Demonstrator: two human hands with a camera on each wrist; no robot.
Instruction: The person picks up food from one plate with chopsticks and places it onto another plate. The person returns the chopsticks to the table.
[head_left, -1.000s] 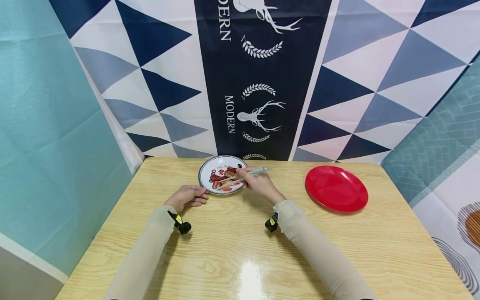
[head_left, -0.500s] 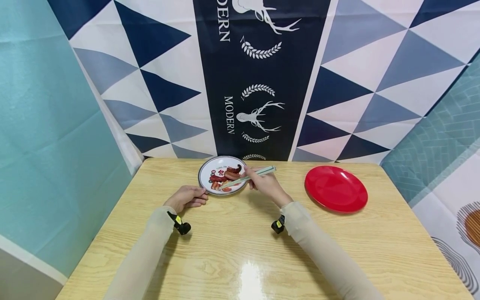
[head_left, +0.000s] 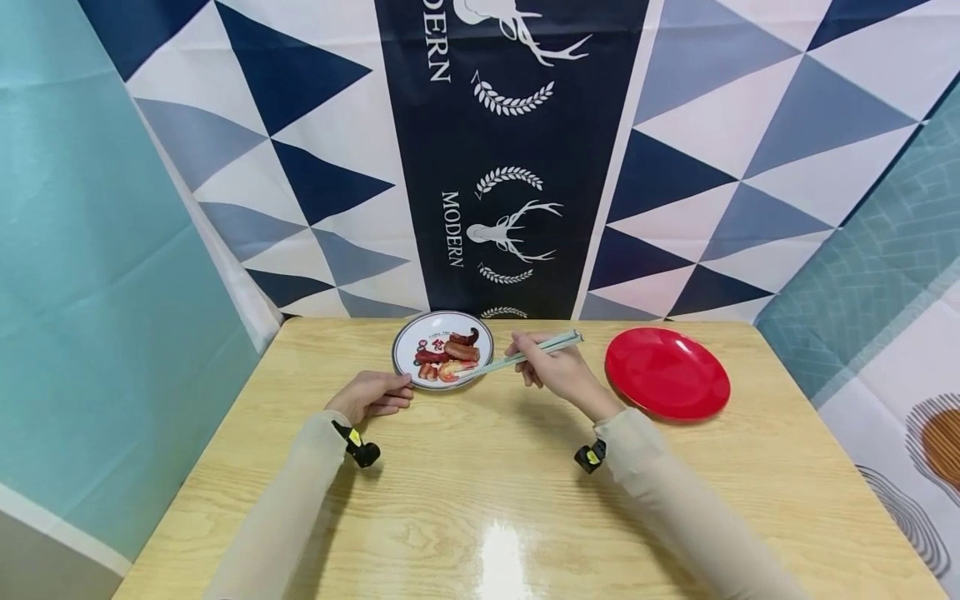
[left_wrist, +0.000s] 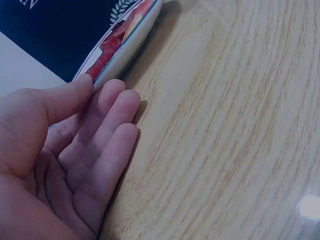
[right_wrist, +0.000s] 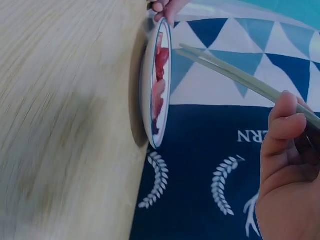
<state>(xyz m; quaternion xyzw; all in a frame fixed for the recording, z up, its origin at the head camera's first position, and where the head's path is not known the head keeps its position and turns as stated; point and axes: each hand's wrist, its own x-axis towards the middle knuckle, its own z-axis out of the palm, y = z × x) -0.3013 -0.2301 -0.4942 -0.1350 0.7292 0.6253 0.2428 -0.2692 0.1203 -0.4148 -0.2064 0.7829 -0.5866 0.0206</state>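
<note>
A white plate (head_left: 408,342) with a dark rim line stands at the back of the table. On it lie several food pieces: a sausage-like piece (head_left: 461,352), a dark-ended piece (head_left: 468,337) and an orange-red shrimp-like piece (head_left: 450,372). My left hand (head_left: 371,397) pinches the plate's near-left rim; its thumb (left_wrist: 80,92) is on the edge, other fingers below. My right hand (head_left: 555,371), right of the plate, holds a pair of pale green chopsticks (head_left: 517,360). Their tips reach over the plate's right side and, in the right wrist view, stand apart from the food with nothing between them.
A red plate (head_left: 667,375) lies on the right of the wooden table (head_left: 465,467). Behind the table hangs a patterned cloth (head_left: 502,167) with triangles and deer heads. A teal panel (head_left: 127,250) rises on the left.
My right hand has drawn back to the right with the chopsticks, away from over the food. The left hand stays at the plate's rim. The view has shifted slightly.
</note>
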